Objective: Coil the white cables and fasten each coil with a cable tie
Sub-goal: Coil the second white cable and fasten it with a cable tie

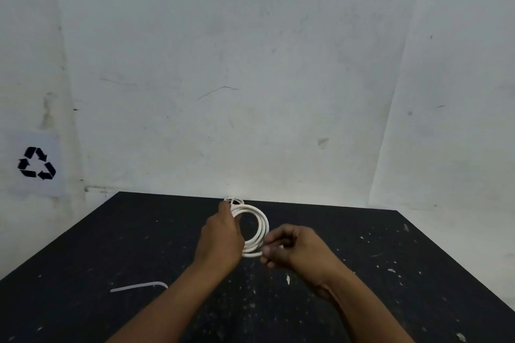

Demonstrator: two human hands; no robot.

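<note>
White round cable coil (255, 227) sits over the black speckled surface's (111, 245) far middle; left hand (220, 234) grips one side, right hand (289, 248) pinches its lower loops (thin white strip (138, 286) lies on the surface's near left).

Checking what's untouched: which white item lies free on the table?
The short white strip, lying flat on the table. The other, the white cable coil, is gripped by the left hand and right hand.
</note>
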